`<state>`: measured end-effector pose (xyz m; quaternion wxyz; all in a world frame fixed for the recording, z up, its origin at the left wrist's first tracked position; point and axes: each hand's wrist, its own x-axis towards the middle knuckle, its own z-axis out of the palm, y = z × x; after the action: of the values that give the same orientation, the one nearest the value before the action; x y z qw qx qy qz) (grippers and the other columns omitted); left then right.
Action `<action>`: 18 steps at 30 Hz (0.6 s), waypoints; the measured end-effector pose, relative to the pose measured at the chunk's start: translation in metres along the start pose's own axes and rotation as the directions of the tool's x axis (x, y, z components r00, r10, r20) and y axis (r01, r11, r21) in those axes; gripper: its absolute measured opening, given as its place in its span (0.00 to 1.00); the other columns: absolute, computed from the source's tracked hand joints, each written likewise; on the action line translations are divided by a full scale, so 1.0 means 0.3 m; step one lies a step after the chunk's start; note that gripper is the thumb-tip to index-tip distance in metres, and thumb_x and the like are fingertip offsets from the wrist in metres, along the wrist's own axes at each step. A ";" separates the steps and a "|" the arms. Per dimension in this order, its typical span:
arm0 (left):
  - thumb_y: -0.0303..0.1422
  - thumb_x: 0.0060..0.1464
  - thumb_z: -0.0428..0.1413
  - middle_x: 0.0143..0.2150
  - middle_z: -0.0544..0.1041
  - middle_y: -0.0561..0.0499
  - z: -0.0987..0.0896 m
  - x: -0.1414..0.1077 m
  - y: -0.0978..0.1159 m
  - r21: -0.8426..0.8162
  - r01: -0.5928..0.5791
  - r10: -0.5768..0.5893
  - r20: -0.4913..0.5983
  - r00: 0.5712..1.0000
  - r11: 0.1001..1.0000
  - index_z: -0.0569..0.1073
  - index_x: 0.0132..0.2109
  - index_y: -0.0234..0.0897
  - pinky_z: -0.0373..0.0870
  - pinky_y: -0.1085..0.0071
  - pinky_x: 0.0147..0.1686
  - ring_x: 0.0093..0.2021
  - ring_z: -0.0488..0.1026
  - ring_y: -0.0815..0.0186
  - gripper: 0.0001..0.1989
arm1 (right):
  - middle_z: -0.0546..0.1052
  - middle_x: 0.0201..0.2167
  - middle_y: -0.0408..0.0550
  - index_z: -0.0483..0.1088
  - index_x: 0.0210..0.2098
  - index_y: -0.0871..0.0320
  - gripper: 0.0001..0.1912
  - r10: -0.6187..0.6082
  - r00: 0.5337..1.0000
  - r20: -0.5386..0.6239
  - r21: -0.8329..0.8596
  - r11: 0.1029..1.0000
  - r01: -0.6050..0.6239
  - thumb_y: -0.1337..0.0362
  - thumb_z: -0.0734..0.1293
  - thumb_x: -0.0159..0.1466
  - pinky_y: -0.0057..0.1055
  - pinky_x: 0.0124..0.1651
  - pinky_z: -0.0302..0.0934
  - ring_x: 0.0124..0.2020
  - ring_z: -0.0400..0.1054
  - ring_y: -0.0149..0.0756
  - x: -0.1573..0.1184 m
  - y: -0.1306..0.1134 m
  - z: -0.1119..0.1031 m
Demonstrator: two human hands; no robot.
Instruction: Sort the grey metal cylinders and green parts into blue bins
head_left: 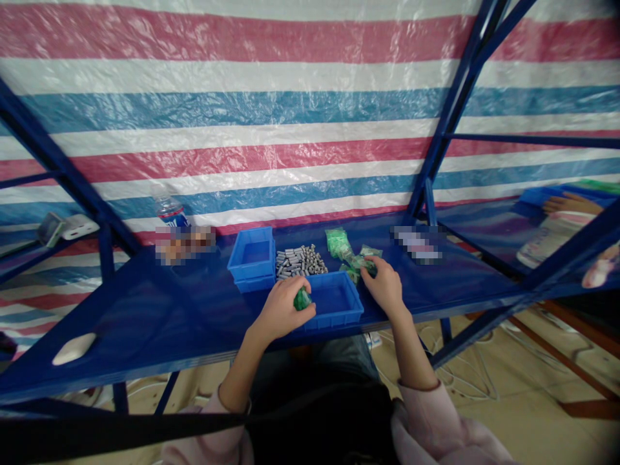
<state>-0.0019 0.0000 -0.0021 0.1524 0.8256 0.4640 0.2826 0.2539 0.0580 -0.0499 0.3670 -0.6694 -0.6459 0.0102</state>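
L hand (pixel 285 309): grip closed w/ fingers & thumb curled round a green packet (pixel 303 298), at the L end of the front blue tray (pixel 336 318); can't tell if it touches the rim. R hand (pixel 385 284): grip part-curled, fingertips at the near R edge of a heap of green packets (pixel 336 242), just beyond the tray's R corner; can't tell if it pinches one. Metal cylinders (pixel 300 261) piled on the blue counter (pixel 194 310) behind the tray, btwn the packets & two stacked blue boxes (pixel 252 266) on the L. Bottle (pixel 173 213) stands far L at back; white rounded item (pixel 74 349) near L. Far R, another person's hand (pixel 571 203) by a blue box. Striped sheet (pixel 242 103) behind.
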 end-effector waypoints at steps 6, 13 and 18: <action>0.30 0.49 0.55 0.35 0.72 0.53 0.000 0.003 0.003 -0.003 0.003 -0.003 0.003 1.000 1.000 0.66 0.37 0.40 0.62 0.66 0.42 0.39 0.70 0.61 0.06 | 0.74 0.52 0.57 0.69 0.52 0.61 0.22 -0.069 0.993 0.093 -0.097 0.992 0.078 0.72 0.58 0.60 0.42 0.50 0.59 0.52 0.66 0.49 -0.002 -0.001 0.012; 0.30 0.49 0.56 0.36 0.73 0.53 0.002 0.002 0.001 0.000 0.003 -0.003 -0.006 1.000 1.000 0.66 0.37 0.40 0.62 0.66 0.43 0.40 0.70 0.61 0.07 | 0.78 0.42 0.57 0.74 0.43 0.62 0.16 -0.068 0.995 -0.068 0.043 0.997 0.071 0.69 0.58 0.60 0.42 0.48 0.62 0.44 0.68 0.47 0.008 0.032 0.026; 0.30 0.49 0.55 0.37 0.73 0.53 -0.002 0.000 0.004 0.002 0.001 -0.001 -0.004 1.000 1.000 0.66 0.37 0.40 0.63 0.65 0.43 0.40 0.70 0.61 0.07 | 0.78 0.38 0.59 0.75 0.39 0.63 0.16 0.034 0.965 -0.260 0.235 0.972 0.029 0.61 0.60 0.61 0.41 0.44 0.65 0.38 0.71 0.45 0.017 0.020 0.013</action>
<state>-0.0014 -0.0005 -0.0012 0.1507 0.8250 0.4651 0.2835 0.2579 0.0648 -0.0533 0.5263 -0.6170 -0.5851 -0.0008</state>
